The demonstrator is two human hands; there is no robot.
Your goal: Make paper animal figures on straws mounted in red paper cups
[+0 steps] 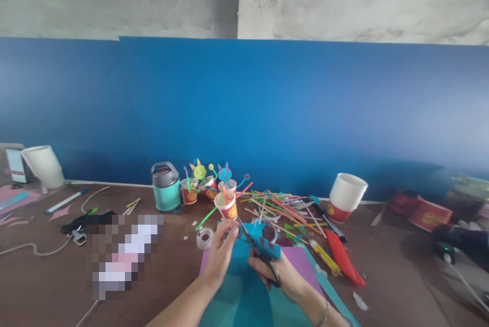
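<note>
Right hand [274,268] clasping scissors [263,257] above teal sheet [248,299] on tabletop [179,258]; left hand [222,248] hovering beside blades [246,234], cannot tell whether its grip is pinching anything.

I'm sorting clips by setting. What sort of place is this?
Probably an indoor craft workspace, perhaps within an office or workshop: the right hand holds scissors, loose colored straws lie scattered on the table, and a blue partition stands behind.

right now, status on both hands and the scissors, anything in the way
Right hand gripping scissors. Left hand beside the blades; can't tell if it's pinching anything. Paper cup close beyond the blades; tape roll beside left hand.
</note>
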